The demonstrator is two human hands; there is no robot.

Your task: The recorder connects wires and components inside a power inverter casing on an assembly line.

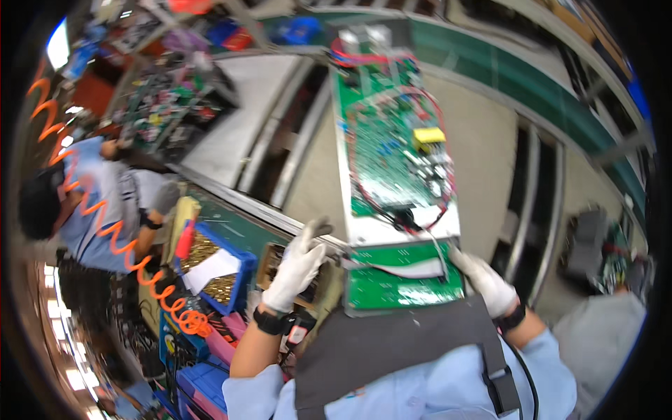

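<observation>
In front of me a long assembly reaches away across the bench: a large green circuit board (392,154) on a white metal plate (371,229), with a smaller green circuit board (392,292) at the near end by my apron. A white flat cable (413,270) crosses the smaller board. Red and black wires (448,140) loop over the large one. My left hand (290,276), in a white glove with grey fingertips, is just left of the smaller board, fingers apart and holding nothing visible. My gloved right hand (486,282) grips the smaller board's right edge; its fingers are partly hidden.
Left of me stands a blue bin (241,273) of small brass-coloured parts with white paper on top. An orange coiled hose (140,273) hangs before a co-worker (105,203). Metal rails (294,154) cross the bench. Grey and green parts (595,245) lie at the right.
</observation>
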